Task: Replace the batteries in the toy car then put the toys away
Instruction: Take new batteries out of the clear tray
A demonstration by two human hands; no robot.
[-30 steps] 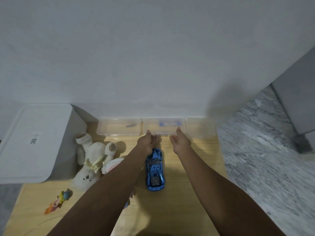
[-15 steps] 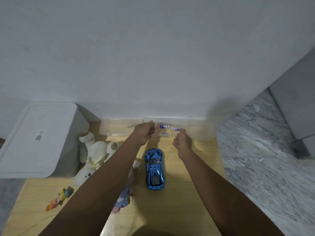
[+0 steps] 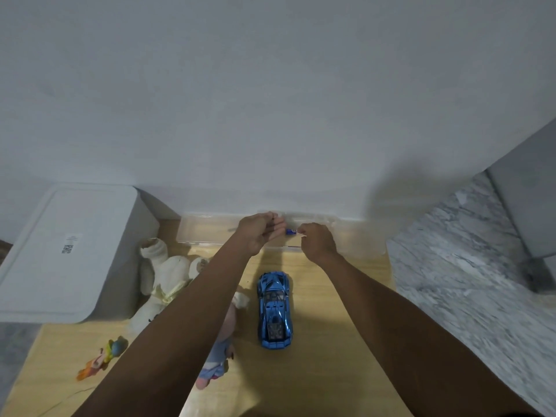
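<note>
Both hands raised; right hand (image 3: 316, 240) fingers pinch battery (image 3: 290, 231), left hand (image 3: 260, 231) fingers curled (contents unclear).

1. The car (image 3: 274, 310) is shiny metallic blue with dark windows.
2. The bench (image 3: 325, 341) is pale yellow wood with faint grain.
3. The tray (image 3: 207, 233) at the far edge is clear.
4. The battery (image 3: 291, 231) is blue and white.
5. The plush (image 3: 162, 284) on the left is cream with a pale yellow bow.
6. The box (image 3: 66, 251) is white with a small black-printed label.
7. The figure (image 3: 103, 356) near left is orange, yellow and blue.
8. The floor (image 3: 469, 281) on the right is grey-veined white marble.
</note>
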